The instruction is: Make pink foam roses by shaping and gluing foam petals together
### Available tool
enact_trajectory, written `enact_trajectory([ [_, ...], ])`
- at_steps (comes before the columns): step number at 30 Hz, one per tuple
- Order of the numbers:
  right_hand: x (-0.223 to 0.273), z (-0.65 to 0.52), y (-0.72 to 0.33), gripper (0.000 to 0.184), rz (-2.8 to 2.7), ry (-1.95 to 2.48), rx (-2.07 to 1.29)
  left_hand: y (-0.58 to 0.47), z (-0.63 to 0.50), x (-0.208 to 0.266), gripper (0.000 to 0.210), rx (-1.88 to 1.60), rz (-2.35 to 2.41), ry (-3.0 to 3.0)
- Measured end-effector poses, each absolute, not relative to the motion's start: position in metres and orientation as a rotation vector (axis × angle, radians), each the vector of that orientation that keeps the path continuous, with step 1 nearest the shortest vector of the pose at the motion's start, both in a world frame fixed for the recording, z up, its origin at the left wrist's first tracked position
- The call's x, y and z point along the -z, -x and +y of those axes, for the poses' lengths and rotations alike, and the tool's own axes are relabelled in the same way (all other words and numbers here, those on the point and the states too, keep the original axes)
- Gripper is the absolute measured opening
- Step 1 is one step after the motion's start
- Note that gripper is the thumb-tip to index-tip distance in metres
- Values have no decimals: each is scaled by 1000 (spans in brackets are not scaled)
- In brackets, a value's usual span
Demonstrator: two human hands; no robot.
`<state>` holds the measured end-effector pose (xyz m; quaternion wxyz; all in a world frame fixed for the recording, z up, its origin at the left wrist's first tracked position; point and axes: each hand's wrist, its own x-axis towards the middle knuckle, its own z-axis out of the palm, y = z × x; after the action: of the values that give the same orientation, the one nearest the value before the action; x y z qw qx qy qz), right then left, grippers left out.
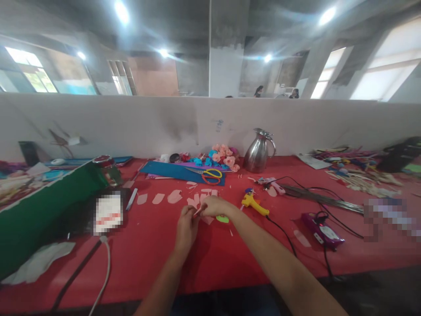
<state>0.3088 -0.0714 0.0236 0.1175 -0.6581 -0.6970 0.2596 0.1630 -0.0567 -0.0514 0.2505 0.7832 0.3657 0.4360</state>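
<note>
My left hand point(187, 224) and my right hand point(214, 206) meet over the red table, fingertips closed together. Between them they pinch a small pink paper piece point(197, 212), partly hidden by the fingers. Cut pink paper petals point(174, 196) lie in a row just beyond and to the left. A yellow-green piece point(222, 219) shows below my right wrist. To the right lies a yellow glue gun point(254, 205) with a black cord. Scissors point(210, 175) with yellow and orange handles rest on blue sheets point(174, 169) behind the petals.
A metal jug point(258, 151) stands by the low white partition point(148, 123), beside pink and blue paper flowers point(224, 157). On the right are a purple power strip point(322, 230) with cords and a bundle of wires point(324, 198). A green divider point(52, 210) edges the left.
</note>
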Motion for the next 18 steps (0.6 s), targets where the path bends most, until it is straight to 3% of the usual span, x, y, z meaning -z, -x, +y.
enact_trajectory([
  [6,-13,-74,-321,13,-1918,1750,-895,-162,-59,45,16,-1137,1033,-2139],
  [14,-4,-71,-328,3,-1596,1581,-929,-162,-56,45,19,-1244,1069,-1957],
  [18,0,-70,-330,20,-1048,1355,-897,-163,-48,38,29,-1300,1011,-1667],
])
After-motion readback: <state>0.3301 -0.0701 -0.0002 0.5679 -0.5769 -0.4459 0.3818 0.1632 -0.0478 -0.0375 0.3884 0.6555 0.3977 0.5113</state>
